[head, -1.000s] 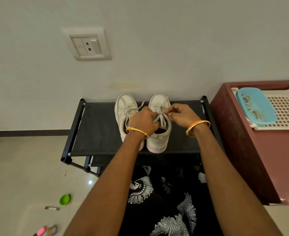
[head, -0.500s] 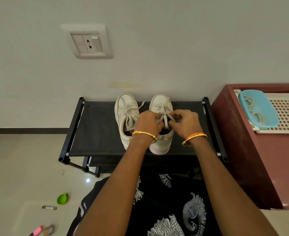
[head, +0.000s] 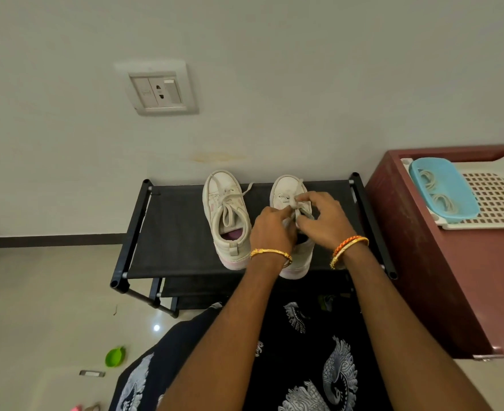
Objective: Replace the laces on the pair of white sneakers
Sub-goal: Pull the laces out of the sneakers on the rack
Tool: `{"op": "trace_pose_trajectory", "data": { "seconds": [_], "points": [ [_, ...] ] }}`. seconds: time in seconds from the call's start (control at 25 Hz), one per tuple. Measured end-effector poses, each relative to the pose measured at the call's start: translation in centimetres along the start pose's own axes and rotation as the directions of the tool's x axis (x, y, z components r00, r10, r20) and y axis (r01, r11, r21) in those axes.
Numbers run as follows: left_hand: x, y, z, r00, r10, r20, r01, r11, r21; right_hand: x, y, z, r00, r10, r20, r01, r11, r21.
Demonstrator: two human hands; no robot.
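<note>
Green lid (head: 115,356) on floor, lower left. Wall socket (head: 157,89) upper left. Black rack (head: 173,232) centre. Left sneaker (head: 226,215) on rack top, laced, ends loose. Left hand (head: 270,229) curled, pinching lace (head: 295,206) of right sneaker (head: 289,191), just beside it on rack. Right hand (head: 323,216) fingers bent, pinching same lace over tongue. Blue tray (head: 443,188) w/ coiled laces (head: 445,201) on white basket (head: 500,197), maroon cabinet (head: 440,286), right edge.
</note>
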State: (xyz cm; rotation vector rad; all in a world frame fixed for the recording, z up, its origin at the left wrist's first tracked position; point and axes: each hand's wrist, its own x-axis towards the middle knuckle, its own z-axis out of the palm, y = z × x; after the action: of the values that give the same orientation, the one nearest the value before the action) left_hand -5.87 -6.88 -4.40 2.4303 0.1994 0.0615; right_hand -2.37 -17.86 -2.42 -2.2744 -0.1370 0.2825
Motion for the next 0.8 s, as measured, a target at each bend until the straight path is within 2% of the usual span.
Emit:
{"op": "trace_pose_trajectory", "data": {
  "seconds": [0.08, 0.16, 0.28, 0.4, 0.48, 0.56, 0.64, 0.72, 0.8],
  "points": [
    [0.0, -0.1, 0.4, 0.999, -0.034, -0.03, 0.034, 0.999, 0.0, 0.2, -0.6, 0.8, 0.995, -0.04, -0.096, 0.029, 0.993, -0.113],
    [0.2, -0.1, 0.5, 0.996, -0.075, -0.045, 0.074, 0.997, -0.014, 0.6, -0.7, 1.6, 0.984, -0.062, -0.165, 0.044, 0.993, -0.112],
    [0.3, -0.2, 0.5, 0.997, -0.076, -0.026, 0.076, 0.997, 0.011, 0.8, -0.4, 1.6, 0.974, -0.01, -0.226, 0.018, 0.999, 0.034],
    [0.6, -0.5, 0.6, 0.995, -0.097, -0.005, 0.097, 0.995, 0.036, 1.0, -0.7, 0.7, 0.975, 0.093, -0.202, -0.041, 0.968, 0.246],
    [0.8, -0.6, 0.6, 0.994, -0.111, -0.004, 0.111, 0.993, 0.033, 1.2, -0.5, 0.0, 0.978, 0.109, -0.175, -0.059, 0.961, 0.272],
    [0.9, -0.6, 0.6, 0.995, -0.101, 0.0, 0.101, 0.994, 0.028, 1.2, -0.2, -0.1, 0.99, 0.08, -0.115, -0.053, 0.974, 0.222],
    [1.0, -0.7, 0.7, 0.996, -0.092, 0.0, 0.092, 0.996, -0.002, 1.2, 0.2, 0.7, 0.997, -0.004, -0.074, 0.008, 0.999, 0.051],
    [1.1, -0.8, 0.8, 0.994, -0.105, -0.008, 0.104, 0.991, -0.08, 1.4, 0.2, 1.6, 0.989, -0.07, -0.128, 0.061, 0.996, -0.071],
    [0.9, -0.7, 0.9, 0.994, -0.108, -0.004, 0.107, 0.987, -0.123, 1.6, 0.0, 1.8, 0.977, -0.079, -0.199, 0.072, 0.996, -0.044]
  ]
}}
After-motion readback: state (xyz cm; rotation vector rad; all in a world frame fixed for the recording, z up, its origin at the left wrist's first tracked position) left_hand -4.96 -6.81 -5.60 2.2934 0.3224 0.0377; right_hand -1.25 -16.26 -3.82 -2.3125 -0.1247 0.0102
